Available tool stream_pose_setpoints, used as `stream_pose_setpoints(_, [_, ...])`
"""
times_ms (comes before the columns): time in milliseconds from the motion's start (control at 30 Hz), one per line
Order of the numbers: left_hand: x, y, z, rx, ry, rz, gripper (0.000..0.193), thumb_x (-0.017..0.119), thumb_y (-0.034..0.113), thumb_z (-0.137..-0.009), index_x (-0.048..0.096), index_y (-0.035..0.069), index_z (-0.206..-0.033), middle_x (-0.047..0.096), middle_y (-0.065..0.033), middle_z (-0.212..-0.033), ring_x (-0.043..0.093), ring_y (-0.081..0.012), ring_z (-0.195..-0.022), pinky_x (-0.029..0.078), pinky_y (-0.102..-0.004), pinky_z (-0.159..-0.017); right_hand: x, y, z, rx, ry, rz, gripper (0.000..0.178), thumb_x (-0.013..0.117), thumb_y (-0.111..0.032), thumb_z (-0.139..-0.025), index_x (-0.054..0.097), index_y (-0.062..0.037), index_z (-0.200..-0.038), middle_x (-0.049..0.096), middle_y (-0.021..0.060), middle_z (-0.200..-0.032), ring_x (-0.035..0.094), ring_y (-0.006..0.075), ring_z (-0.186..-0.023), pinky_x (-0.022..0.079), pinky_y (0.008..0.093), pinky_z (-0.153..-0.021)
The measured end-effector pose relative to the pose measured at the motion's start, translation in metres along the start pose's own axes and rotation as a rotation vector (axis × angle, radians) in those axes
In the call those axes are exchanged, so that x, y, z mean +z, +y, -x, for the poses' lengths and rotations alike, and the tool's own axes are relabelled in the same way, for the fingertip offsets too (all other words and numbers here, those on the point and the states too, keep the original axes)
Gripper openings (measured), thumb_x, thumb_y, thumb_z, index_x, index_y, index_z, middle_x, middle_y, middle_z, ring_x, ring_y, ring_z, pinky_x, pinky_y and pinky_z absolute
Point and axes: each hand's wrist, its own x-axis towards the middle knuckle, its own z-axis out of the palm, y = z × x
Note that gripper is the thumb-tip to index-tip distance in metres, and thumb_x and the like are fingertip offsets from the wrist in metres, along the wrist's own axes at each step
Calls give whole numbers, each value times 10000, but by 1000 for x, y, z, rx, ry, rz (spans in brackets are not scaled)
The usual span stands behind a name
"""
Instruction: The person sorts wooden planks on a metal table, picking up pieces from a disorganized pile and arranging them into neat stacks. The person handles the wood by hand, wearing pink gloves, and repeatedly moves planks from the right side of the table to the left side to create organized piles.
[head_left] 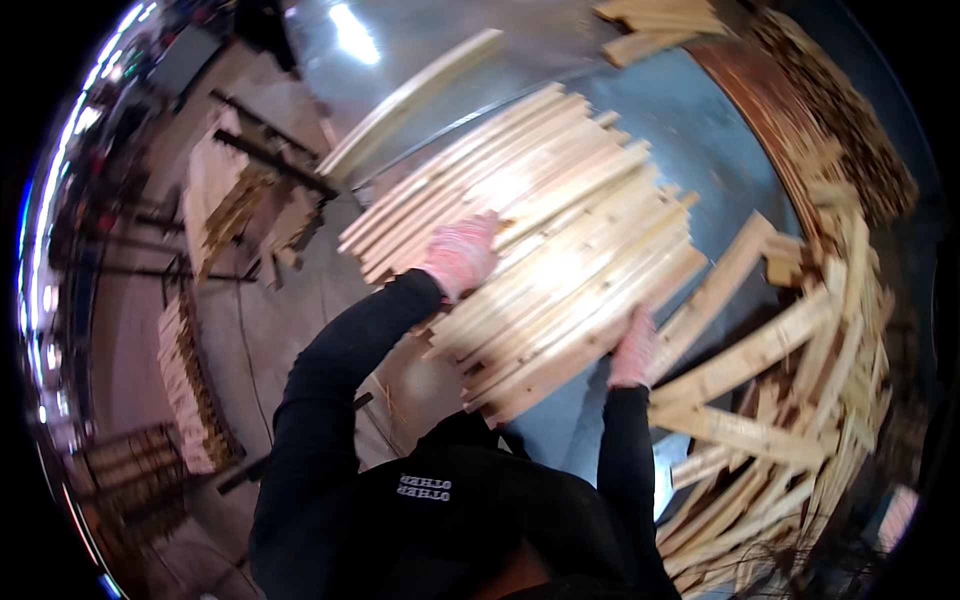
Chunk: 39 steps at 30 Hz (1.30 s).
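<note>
Boards (570,225), pale and narrow, lie side by side in a broad bundle at the middle of the view, their ends uneven and their lengths running from lower left to upper right. Two gloved hands, speckled pink and white, work at this bundle. The left hand (462,256) lies over its left part, at a break between the boards; its fingers blur into the wood — I cannot tell whether they grasp a board or only rest there. The right hand (633,352) is at the outermost board on the lower right edge, touching it, but whether the fingers are clenched around it I cannot tell either.

Just beyond the right hand, a longer plank (715,290) slants away, and farther right spreads a jumbled heap of lumber (765,438), pieces crossing at many angles. Above the bundle, one long beam (410,102) lies apart. To the left, across the grey floor (300,335), more boards (212,195) sit by dark metal bars (275,165) — with another wood stack (188,390) below them.
</note>
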Motion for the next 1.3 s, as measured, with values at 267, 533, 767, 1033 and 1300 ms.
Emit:
stream_pose_setpoints(267, [-118,-89,-45,-152,66,-79,550,713,445,-785,692,115,-1225,622,-177,-1277,603,-325,-1173,517,-427,-905,28,-9,25,35,161,294,775,410,-582,-1019,435,59,-1454,561,258,-1377,588,328,-1205,476,396,-1001])
stream_pose_setpoints(533, [-77,-252,-165,-235,194,-37,674,762,361,-757,559,122,-1353,287,-280,-1538,334,-466,-1409,345,-510,-1140,-8,65,36,45,12,366,735,339,-539,-1061,372,54,-1495,474,272,-1474,504,377,-1316,390,384,-1096])
stream_pose_setpoints(767, [-67,-266,-163,-373,160,22,823,742,393,-763,413,158,-1479,663,-195,-1267,630,-365,-1188,487,-453,-1004,-41,85,40,-197,-158,1152,552,378,-350,-1059,410,-7,-1491,552,282,-1392,637,423,-1105,537,457,-904])
stream_pose_setpoints(1033, [-141,-263,-56,-344,319,378,694,751,200,-755,518,14,-1382,679,-105,-1160,662,-187,-991,548,-316,-852,130,-12,-8,-71,-278,563,861,534,-526,-981,217,36,-1551,667,291,-1188,655,442,-1053,516,419,-923])
stream_pose_setpoints(1300, [-188,-276,-68,-143,295,658,733,783,134,-754,474,-12,-1403,645,-99,-1185,624,-176,-1036,518,-296,-917,329,-84,-48,43,-421,635,1171,506,-718,-887,52,141,-1541,579,315,-1346,602,390,-1233,446,371,-1048])
